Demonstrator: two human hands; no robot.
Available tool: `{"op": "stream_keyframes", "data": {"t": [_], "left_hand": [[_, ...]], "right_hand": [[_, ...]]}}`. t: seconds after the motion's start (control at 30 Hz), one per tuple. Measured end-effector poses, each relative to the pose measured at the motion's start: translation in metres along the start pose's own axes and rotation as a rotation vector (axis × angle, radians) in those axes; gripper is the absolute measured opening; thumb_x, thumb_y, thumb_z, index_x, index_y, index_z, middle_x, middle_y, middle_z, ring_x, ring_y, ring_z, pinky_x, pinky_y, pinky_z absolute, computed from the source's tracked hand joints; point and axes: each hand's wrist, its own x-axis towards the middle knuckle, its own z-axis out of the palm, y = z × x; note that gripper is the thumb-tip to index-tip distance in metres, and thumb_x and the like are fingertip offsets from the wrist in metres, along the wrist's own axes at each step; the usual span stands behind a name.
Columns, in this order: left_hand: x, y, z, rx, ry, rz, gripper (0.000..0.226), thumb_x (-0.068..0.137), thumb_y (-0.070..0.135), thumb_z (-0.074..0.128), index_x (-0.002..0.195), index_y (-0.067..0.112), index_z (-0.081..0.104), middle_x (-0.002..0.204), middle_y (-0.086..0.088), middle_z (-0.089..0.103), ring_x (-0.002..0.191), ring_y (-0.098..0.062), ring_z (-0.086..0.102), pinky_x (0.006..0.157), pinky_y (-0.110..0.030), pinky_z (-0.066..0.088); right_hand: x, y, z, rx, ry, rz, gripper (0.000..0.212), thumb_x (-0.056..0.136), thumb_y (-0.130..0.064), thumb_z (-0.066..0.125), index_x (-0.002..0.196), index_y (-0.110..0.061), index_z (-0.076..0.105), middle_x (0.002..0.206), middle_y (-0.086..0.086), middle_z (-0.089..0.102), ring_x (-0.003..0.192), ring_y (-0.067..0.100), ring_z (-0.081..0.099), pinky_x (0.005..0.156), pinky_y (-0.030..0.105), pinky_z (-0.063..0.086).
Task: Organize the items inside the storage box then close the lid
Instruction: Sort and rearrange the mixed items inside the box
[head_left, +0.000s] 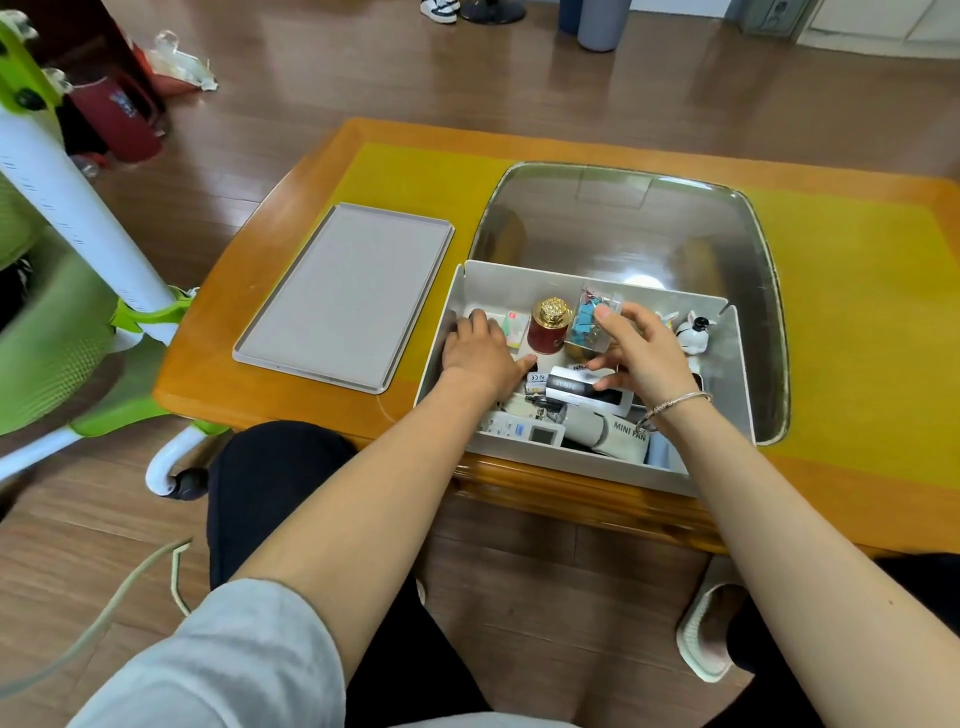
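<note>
We saw the white storage box (582, 452) standing open at the near edge of the wooden table (270, 395), set on a silver tray (623, 208). Its lid (345, 296) lay flat on the table to the left, apart from the box.

Both hands were inside the box. The left hand (480, 356) lay palm down in the far-left corner, fingers spread loosely over a small flat packet there; we could not tell whether it gripped anything. The right hand (641, 353), with a bracelet (675, 405) at the wrist, held a clear case of blue clips (589, 325) between thumb and fingers, tilted and raised above the other items.

Just left of that case stood a red jar with a gold top (549, 330), upright, between the 2 hands. At the far-right corner a small white rabbit figure (693, 332) stood against the wall. The near half held a jumble: a white remote (524, 428), a box printed MINI FAN (621, 431) and a black-and-white carton (579, 387), lying across one another.
</note>
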Motion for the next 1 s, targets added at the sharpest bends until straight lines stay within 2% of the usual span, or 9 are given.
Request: {"op": "stream_keyframes", "data": {"t": [0.07,0.2,0.33,0.53,0.63,0.73,0.83,1.0], "left_hand": [[-0.007,0.001,-0.001,0.031,0.0,-0.011,0.082,0.093,0.065,0.031,0.148,0.006,0.022,0.151,-0.017,0.021,0.138,-0.035,0.021,0.112,-0.044,0.024],[-0.02,0.0,-0.003,-0.005,-0.047,0.011,0.074,0.093,0.063,0.034,0.146,0.011,0.027,0.152,-0.014,0.019,0.138,-0.037,0.02,0.11,-0.047,0.026],[-0.027,-0.003,-0.007,-0.059,-0.108,0.028,0.07,0.095,0.059,0.037,0.146,0.013,0.03,0.156,-0.012,0.009,0.141,-0.039,0.014,0.111,-0.05,0.026],[-0.028,-0.003,-0.005,-0.133,-0.133,-0.032,0.067,0.096,0.055,0.039,0.147,0.013,0.028,0.157,-0.023,-0.006,0.143,-0.042,0.004,0.113,-0.049,0.021],[-0.027,0.002,-0.005,-0.11,-0.154,-0.062,0.057,0.098,0.05,0.036,0.143,0.014,0.036,0.154,-0.027,0.009,0.14,-0.043,0.012,0.111,-0.05,0.024],[-0.025,0.007,-0.008,-0.089,-0.161,-0.125,0.044,0.1,0.033,0.036,0.138,0.012,0.042,0.145,-0.025,0.026,0.131,-0.04,0.024,0.107,-0.048,0.028],[-0.023,0.011,-0.009,-0.038,-0.164,-0.163,0.045,0.095,0.025,0.042,0.138,0.01,0.041,0.143,-0.026,0.029,0.13,-0.04,0.027,0.108,-0.046,0.028],[-0.022,0.019,-0.002,-0.058,-0.171,-0.207,0.055,0.093,0.029,0.046,0.142,0.009,0.034,0.145,-0.024,0.026,0.133,-0.039,0.025,0.109,-0.045,0.022]], "right_hand": [[0.0,0.001,-0.002,-0.008,-0.006,-0.004,0.05,0.089,-0.037,0.06,0.126,-0.005,0.049,0.098,0.009,0.063,0.063,0.017,0.06,0.045,0.025,0.052],[0.0,0.003,-0.002,-0.012,-0.019,-0.004,0.049,0.089,-0.036,0.061,0.127,-0.008,0.048,0.095,0.007,0.063,0.063,0.016,0.06,0.046,0.026,0.054],[0.001,0.003,-0.002,-0.015,-0.037,-0.011,0.049,0.088,-0.034,0.062,0.128,-0.009,0.048,0.097,0.01,0.065,0.063,0.016,0.061,0.047,0.025,0.054],[0.0,0.004,-0.005,-0.028,-0.05,-0.022,0.05,0.088,-0.035,0.062,0.129,-0.011,0.048,0.097,0.008,0.065,0.065,0.015,0.062,0.048,0.024,0.055],[-0.001,0.006,-0.006,-0.039,-0.048,-0.025,0.05,0.088,-0.035,0.062,0.129,-0.011,0.048,0.096,0.008,0.065,0.065,0.016,0.062,0.048,0.024,0.054],[-0.001,0.007,-0.006,-0.032,-0.048,-0.026,0.049,0.087,-0.035,0.063,0.128,-0.012,0.048,0.095,0.007,0.066,0.064,0.015,0.062,0.048,0.023,0.053],[-0.003,0.008,-0.009,-0.028,-0.045,-0.03,0.049,0.087,-0.035,0.063,0.128,-0.012,0.049,0.094,0.006,0.067,0.064,0.015,0.062,0.048,0.023,0.053],[-0.005,0.008,-0.013,-0.021,-0.039,-0.028,0.047,0.087,-0.035,0.063,0.126,-0.013,0.05,0.094,0.005,0.067,0.064,0.015,0.062,0.048,0.024,0.054]]}}
